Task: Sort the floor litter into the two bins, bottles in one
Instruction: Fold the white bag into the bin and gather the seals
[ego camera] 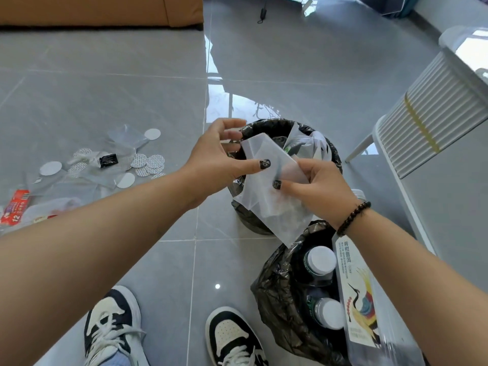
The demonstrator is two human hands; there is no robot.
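Plastic bag between both hands

Translucent white plastic sheet; black bin liners; white bottle caps; crane-patterned clear bottle; black patterned thumbnails; grey glossy floor tiles; red wrapper; black-and-cream sneakers.

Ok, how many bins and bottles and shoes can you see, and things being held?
Bins: 2, far bin, near bin.
Bottles: 3, all in the near bin: upper white-capped bottle, lower white-capped bottle, labelled bottle.
Shoes: 2, left shoe, right shoe.
Held things: 1, white sheet, pinched by left hand and right hand.
Total: 8.
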